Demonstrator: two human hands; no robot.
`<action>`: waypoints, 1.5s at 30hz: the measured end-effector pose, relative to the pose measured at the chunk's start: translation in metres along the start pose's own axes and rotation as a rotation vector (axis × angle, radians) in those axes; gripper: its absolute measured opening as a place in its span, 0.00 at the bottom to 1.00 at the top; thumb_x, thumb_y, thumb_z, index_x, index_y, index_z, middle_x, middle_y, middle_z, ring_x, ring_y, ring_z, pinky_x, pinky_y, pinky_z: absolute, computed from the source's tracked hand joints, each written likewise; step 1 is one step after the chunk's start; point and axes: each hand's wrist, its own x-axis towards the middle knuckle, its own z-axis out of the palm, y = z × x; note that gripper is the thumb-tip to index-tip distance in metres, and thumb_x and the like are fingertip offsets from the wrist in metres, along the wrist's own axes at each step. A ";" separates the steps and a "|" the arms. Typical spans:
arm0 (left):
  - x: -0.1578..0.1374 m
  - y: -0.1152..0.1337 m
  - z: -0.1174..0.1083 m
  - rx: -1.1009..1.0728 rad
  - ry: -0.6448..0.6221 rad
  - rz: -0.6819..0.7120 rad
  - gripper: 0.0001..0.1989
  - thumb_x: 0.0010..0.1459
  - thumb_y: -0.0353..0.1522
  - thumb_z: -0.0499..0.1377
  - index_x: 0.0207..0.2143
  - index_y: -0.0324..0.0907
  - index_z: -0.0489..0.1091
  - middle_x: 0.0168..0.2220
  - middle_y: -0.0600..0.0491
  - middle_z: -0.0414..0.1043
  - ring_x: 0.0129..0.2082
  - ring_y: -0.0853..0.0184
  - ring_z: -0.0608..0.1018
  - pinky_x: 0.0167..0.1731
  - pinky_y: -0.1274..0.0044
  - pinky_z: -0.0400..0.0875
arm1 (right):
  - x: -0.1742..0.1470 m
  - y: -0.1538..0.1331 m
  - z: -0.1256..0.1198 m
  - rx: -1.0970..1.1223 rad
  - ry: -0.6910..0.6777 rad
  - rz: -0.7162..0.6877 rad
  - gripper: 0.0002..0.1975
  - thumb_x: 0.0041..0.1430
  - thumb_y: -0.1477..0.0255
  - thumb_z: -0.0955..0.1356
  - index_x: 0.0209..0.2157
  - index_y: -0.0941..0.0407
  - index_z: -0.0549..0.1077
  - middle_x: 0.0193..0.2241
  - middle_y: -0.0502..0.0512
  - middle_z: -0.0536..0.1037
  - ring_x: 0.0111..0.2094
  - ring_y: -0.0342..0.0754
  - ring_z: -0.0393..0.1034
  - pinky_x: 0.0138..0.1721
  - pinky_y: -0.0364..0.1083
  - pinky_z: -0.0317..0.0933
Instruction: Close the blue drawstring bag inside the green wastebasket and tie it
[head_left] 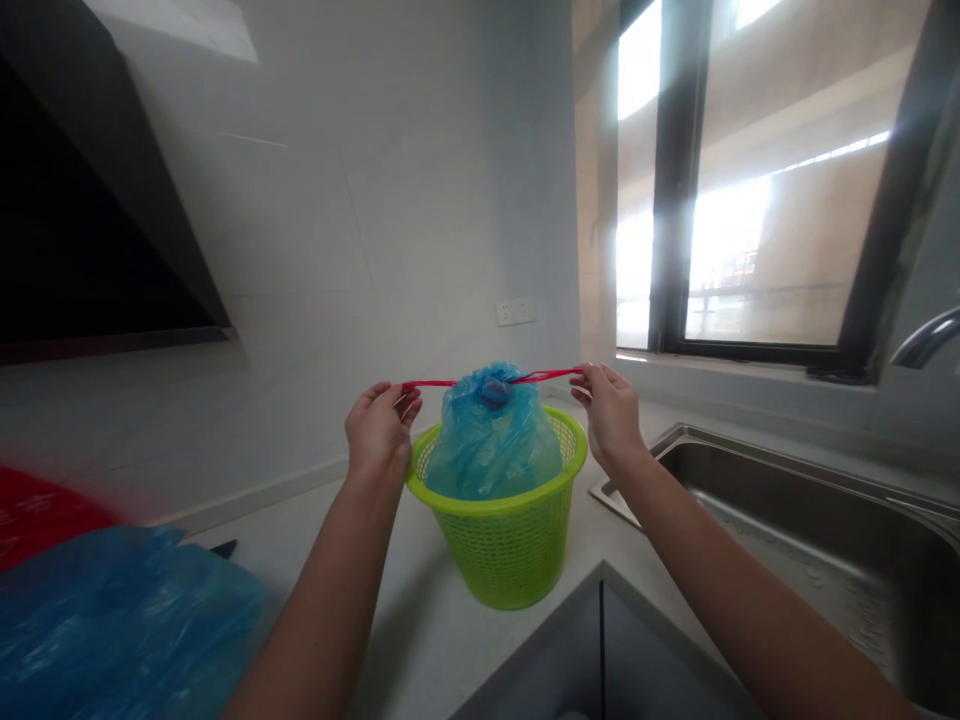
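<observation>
A blue translucent plastic bag (pixel 495 445) sits inside a green perforated plastic basket (pixel 510 545), its top gathered together above the rim. Red drawstrings (pixel 547 376) stretch out from the gathered neck to both sides, pulled taut. My left hand (pixel 381 430) pinches the end of the left string beside the basket's rim. On the other side, my right hand (pixel 611 415) pinches the right string between thumb and fingers, slightly higher than the left.
The basket stands on a white countertop (pixel 409 620) in the corner. A steel sink (pixel 795 520) with a faucet (pixel 926 338) lies to the right, below a window. Another blue plastic bag (pixel 127 620) and a blurred red item (pixel 49 515) lie at the left. A dark range hood (pixel 90 200) juts out upper left.
</observation>
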 end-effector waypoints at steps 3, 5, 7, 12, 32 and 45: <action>-0.007 0.006 0.000 -0.001 -0.081 -0.001 0.12 0.46 0.19 0.61 0.30 0.41 0.64 0.26 0.55 0.71 0.25 0.70 0.76 0.29 0.78 0.74 | -0.007 -0.008 0.002 0.075 -0.090 -0.010 0.09 0.49 0.66 0.71 0.26 0.56 0.70 0.28 0.51 0.74 0.32 0.44 0.69 0.37 0.45 0.65; -0.012 0.009 0.001 0.006 -0.140 0.005 0.13 0.45 0.20 0.63 0.30 0.41 0.65 0.27 0.55 0.72 0.26 0.71 0.76 0.30 0.79 0.74 | -0.010 -0.011 0.003 0.094 -0.154 -0.018 0.10 0.47 0.68 0.72 0.26 0.55 0.68 0.28 0.49 0.74 0.31 0.44 0.69 0.36 0.45 0.65; -0.018 0.010 0.003 0.020 -0.184 0.024 0.14 0.43 0.20 0.64 0.31 0.41 0.65 0.27 0.54 0.72 0.26 0.71 0.76 0.31 0.79 0.74 | -0.011 -0.012 0.004 0.066 -0.206 -0.022 0.12 0.45 0.68 0.73 0.28 0.55 0.67 0.28 0.48 0.74 0.30 0.43 0.69 0.36 0.46 0.65; -0.022 0.003 0.008 0.127 -0.213 0.184 0.13 0.41 0.24 0.67 0.30 0.40 0.68 0.25 0.56 0.71 0.25 0.72 0.74 0.29 0.80 0.72 | -0.007 -0.010 0.000 -0.199 -0.291 0.017 0.10 0.46 0.67 0.73 0.30 0.57 0.74 0.29 0.50 0.75 0.30 0.44 0.68 0.36 0.47 0.64; -0.032 0.009 0.011 0.087 -0.242 0.144 0.13 0.42 0.17 0.59 0.29 0.40 0.68 0.27 0.55 0.71 0.28 0.72 0.75 0.38 0.77 0.74 | 0.000 -0.044 -0.022 -0.631 -0.773 0.083 0.16 0.53 0.58 0.71 0.28 0.57 0.78 0.26 0.54 0.77 0.28 0.47 0.69 0.27 0.44 0.59; -0.016 0.000 0.004 0.240 -0.207 0.158 0.08 0.42 0.27 0.61 0.27 0.41 0.66 0.19 0.60 0.64 0.13 0.75 0.61 0.14 0.82 0.55 | -0.006 -0.064 -0.034 -0.993 -1.034 -0.136 0.08 0.54 0.68 0.68 0.26 0.55 0.79 0.22 0.51 0.77 0.22 0.45 0.65 0.25 0.45 0.54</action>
